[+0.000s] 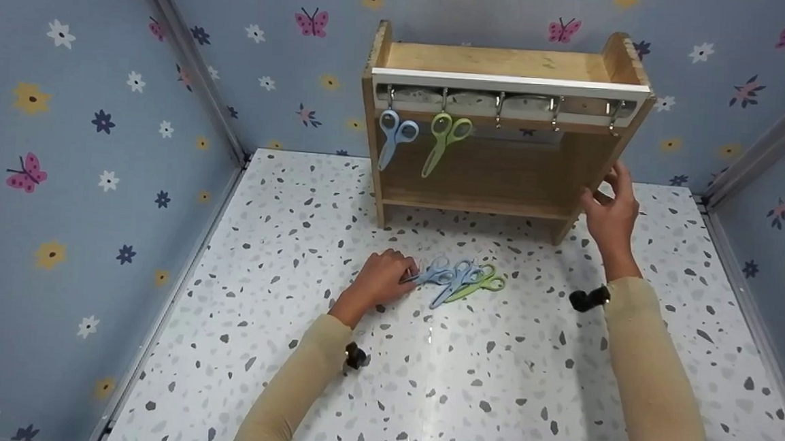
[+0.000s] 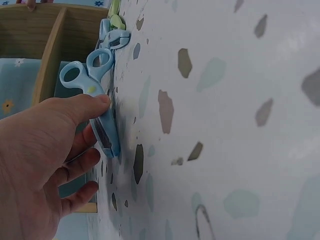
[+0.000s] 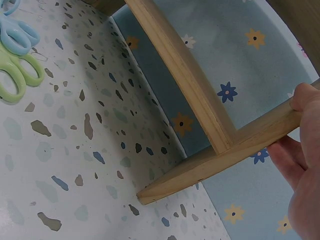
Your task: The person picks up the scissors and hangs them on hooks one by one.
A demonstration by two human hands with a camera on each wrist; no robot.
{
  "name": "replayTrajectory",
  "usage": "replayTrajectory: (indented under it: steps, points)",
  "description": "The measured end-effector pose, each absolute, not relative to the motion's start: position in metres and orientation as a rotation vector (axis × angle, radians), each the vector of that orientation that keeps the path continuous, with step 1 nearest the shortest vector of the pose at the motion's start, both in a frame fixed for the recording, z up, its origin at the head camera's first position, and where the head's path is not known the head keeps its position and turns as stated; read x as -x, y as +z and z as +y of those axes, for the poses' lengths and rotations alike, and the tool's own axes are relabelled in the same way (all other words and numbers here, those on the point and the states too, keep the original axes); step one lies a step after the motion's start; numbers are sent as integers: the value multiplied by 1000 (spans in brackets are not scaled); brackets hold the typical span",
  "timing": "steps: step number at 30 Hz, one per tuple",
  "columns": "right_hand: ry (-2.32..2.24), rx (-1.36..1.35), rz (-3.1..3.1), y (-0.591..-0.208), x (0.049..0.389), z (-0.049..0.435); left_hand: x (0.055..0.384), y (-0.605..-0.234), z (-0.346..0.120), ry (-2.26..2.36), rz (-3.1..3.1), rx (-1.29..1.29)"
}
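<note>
My left hand (image 1: 381,278) pinches a pair of blue scissors (image 2: 91,86) by the blade end, thumb on top, handles pointing away from the palm. Close beside them on the tabletop lie another blue pair (image 1: 457,283) and a green pair (image 1: 475,288), overlapping. With my right hand (image 1: 614,217) I grip the right side panel (image 3: 272,121) of a wooden rack (image 1: 475,206), thumb on its front edge. Blue scissors (image 1: 390,138) hang from the rack's leftmost hook, and green scissors (image 1: 444,140) from the hook beside it.
Three hooks to the right on the metal hook rail (image 1: 529,105) hold nothing. The rack stands at the back of the speckled white table (image 1: 491,390), before a blue patterned wall (image 1: 273,56). Similar walls rise on both sides.
</note>
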State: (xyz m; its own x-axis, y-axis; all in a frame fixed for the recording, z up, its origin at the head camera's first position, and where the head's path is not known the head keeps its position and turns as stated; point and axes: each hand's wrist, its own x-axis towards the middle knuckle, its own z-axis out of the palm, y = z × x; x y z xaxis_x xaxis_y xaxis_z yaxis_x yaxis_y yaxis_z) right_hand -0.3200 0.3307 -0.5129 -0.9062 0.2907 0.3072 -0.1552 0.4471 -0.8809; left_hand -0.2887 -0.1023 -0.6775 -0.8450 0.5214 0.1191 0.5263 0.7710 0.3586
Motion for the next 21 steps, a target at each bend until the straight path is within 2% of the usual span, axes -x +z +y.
replayTrajectory:
  steps: [4,8,14,21]
  points:
    - [1457,101,-2284,-513,318,331,275,-655,-100,-632,-2916,873]
    - [1446,88,-2287,-513,316,332,272,-650,-100,-639,-2887,888]
    - [1461,91,-2291,-514,317,332,250,-610,-95,-685,-2980,839]
    - [1470,115,-2294,-514,320,332,251,-617,-96,-653,-3024,792]
